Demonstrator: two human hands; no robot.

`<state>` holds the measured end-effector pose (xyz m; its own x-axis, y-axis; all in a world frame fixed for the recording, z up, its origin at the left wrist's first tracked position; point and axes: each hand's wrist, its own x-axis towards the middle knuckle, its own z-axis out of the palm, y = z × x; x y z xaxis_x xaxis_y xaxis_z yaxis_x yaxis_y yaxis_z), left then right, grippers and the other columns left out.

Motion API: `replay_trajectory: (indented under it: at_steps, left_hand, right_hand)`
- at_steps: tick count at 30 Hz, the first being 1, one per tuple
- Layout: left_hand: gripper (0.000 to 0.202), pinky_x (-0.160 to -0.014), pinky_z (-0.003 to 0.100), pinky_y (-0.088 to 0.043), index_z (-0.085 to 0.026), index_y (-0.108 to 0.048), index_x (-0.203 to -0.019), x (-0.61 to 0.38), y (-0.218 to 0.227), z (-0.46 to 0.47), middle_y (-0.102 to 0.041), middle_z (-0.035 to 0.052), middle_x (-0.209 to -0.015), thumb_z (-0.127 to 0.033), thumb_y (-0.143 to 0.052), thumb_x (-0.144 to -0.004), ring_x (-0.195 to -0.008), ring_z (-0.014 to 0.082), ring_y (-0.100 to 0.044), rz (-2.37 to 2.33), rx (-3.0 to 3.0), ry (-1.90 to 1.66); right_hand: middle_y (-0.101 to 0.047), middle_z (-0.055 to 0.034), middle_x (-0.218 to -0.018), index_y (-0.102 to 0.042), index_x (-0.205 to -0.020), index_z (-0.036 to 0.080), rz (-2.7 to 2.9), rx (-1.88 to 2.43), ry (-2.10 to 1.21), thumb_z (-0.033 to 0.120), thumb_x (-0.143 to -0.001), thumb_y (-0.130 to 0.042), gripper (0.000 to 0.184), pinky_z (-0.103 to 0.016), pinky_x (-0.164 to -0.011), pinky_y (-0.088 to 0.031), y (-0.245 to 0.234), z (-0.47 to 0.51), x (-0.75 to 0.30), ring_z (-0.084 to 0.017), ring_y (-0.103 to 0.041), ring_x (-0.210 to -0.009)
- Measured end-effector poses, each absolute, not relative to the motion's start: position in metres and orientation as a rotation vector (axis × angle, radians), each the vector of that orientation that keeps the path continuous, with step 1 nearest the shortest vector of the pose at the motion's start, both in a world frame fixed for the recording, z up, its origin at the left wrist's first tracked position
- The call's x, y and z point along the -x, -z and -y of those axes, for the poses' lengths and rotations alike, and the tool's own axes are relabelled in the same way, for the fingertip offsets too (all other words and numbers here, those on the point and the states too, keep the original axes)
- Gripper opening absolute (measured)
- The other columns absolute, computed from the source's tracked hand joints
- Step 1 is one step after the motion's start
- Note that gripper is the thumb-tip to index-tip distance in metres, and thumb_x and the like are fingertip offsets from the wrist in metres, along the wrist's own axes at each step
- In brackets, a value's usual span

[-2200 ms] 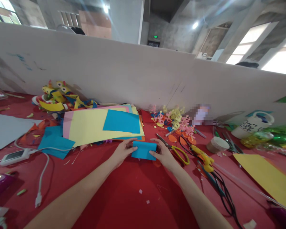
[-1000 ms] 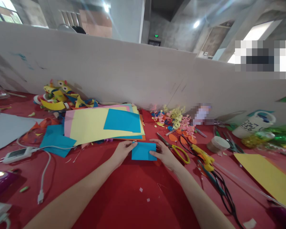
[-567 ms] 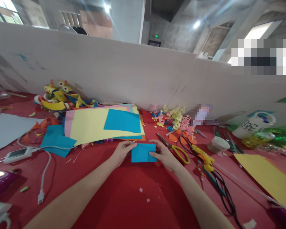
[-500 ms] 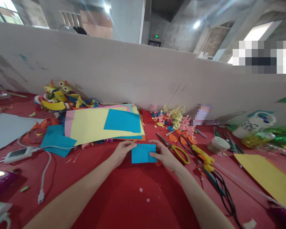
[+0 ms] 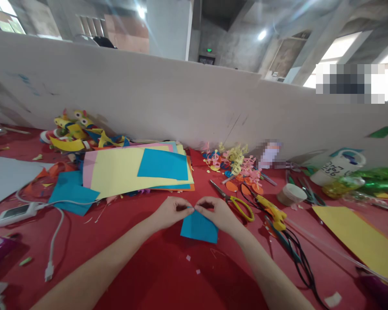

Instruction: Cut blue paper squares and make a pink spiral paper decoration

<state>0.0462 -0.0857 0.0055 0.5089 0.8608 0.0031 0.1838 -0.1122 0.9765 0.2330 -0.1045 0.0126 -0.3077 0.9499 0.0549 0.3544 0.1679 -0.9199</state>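
A small blue sheet of paper [image 5: 199, 228] hangs between my hands above the red table. My left hand [image 5: 175, 212] pinches its top edge between thumb and fingers. Close beside it, my right hand [image 5: 215, 210] pinches the same edge, the two thumb tips nearly touching. Beyond my hands lies a stack of coloured sheets [image 5: 116, 170], with a larger blue sheet [image 5: 163, 164] on top. Scissors with yellow handles [image 5: 242, 209] rest just right of my right hand.
A yellow glue gun [image 5: 271, 211] with a black cord lies at right, near a roll of tape [image 5: 291, 194] and a yellow sheet [image 5: 358, 241]. Curled paper pieces [image 5: 237, 159] sit along the white partition [image 5: 181, 103]. A white cable [image 5: 53, 245] is at left.
Both hands have come together at the top edge of the small blue sheet, my right hand leaving its right side. The sheet has turned and now hangs lower.
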Motion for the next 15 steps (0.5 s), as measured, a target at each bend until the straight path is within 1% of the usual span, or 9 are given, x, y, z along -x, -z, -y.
replay_trajectory:
  at_steps: [2, 4, 8, 11, 15]
  left_hand:
    - [0.026, -0.050, 0.024, -0.034, -0.014, -0.070, -0.064, -0.046, -0.008, 0.087, -0.060, 0.0013, -0.053, -0.038, -0.062, -0.072, -0.050, 0.0134, -0.048, -0.926, -1.703, -0.705]
    - [0.028, -0.050, 0.024, -0.035, -0.014, -0.070, -0.063, -0.045, -0.009, 0.085, -0.060, 0.0015, -0.053, -0.039, -0.061, -0.073, -0.051, 0.0138, -0.048, -0.924, -1.732, -0.690]
    - [0.024, -0.053, 0.026, -0.039, -0.016, -0.071, -0.062, -0.040, -0.011, 0.080, -0.064, 0.0026, -0.057, -0.039, -0.065, -0.069, -0.056, 0.0167, -0.053, -0.892, -1.624, -0.689]
    - [0.022, -0.055, 0.027, -0.042, -0.016, -0.072, -0.061, -0.035, -0.010, 0.073, -0.066, 0.0041, -0.057, -0.038, -0.069, -0.065, -0.057, 0.0181, -0.055, -0.900, -1.489, -0.709]
    - [0.022, -0.057, 0.029, -0.044, -0.016, -0.073, -0.062, -0.027, -0.007, 0.065, -0.067, 0.0051, -0.059, -0.038, -0.070, -0.065, -0.058, 0.0181, -0.056, -0.923, -1.414, -0.751]
  right_hand:
    - [-0.067, -0.0048, -0.076, -0.063, -0.074, 0.019, 1.808, 1.228, -1.113, 0.036, -0.077, -0.058, 0.019, -0.032, -0.072, -0.046, -0.015, 0.106, -0.232, -0.020, -0.061, -0.075]
    - [-0.066, -0.0035, -0.075, -0.061, -0.074, 0.019, 1.823, 1.212, -1.105, 0.036, -0.078, -0.056, 0.018, -0.030, -0.069, -0.045, -0.015, 0.107, -0.231, -0.018, -0.060, -0.074]
    - [-0.064, -0.0018, -0.074, -0.060, -0.076, 0.020, 1.863, 1.231, -1.050, 0.036, -0.082, -0.053, 0.018, -0.027, -0.064, -0.043, -0.015, 0.107, -0.232, -0.016, -0.057, -0.071]
    - [-0.062, -0.0015, -0.073, -0.059, -0.076, 0.020, 1.881, 1.276, -1.013, 0.036, -0.083, -0.053, 0.019, -0.027, -0.064, -0.041, -0.013, 0.105, -0.236, -0.016, -0.056, -0.070]
    - [-0.061, -0.0008, -0.071, -0.058, -0.074, 0.020, 1.874, 1.281, -1.018, 0.040, -0.083, -0.053, 0.022, -0.027, -0.064, -0.041, -0.009, 0.100, -0.246, -0.016, -0.055, -0.069]
